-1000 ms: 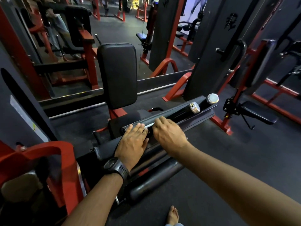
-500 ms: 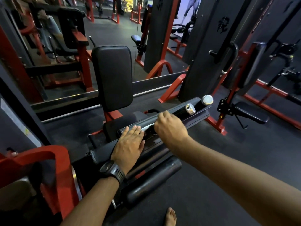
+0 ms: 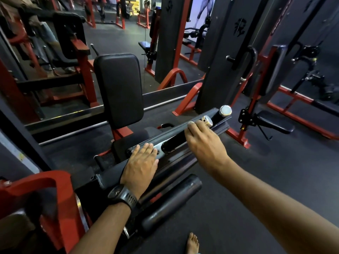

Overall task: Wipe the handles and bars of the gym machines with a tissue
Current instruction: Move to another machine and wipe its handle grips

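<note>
Two jobs: brace with flat, straight-fingered left hand (image 3: 141, 165) on the long black metal bar (image 3: 168, 132), and with right hand (image 3: 203, 142) curled over the black round handle (image 3: 174, 143) just beyond, tissue seemingly hidden beneath, wipe firmly out to the chrome end cap (image 3: 207, 121).

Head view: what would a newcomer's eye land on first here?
Two bare hands at centre: the left hand, with a watch on its wrist, lies flat on the machine's black beam, while the right hand curls over a black handle beside its chrome cap. Behind them stands an upright black backrest. A red frame fills the lower left, and a bare foot shows at the bottom edge.
</note>
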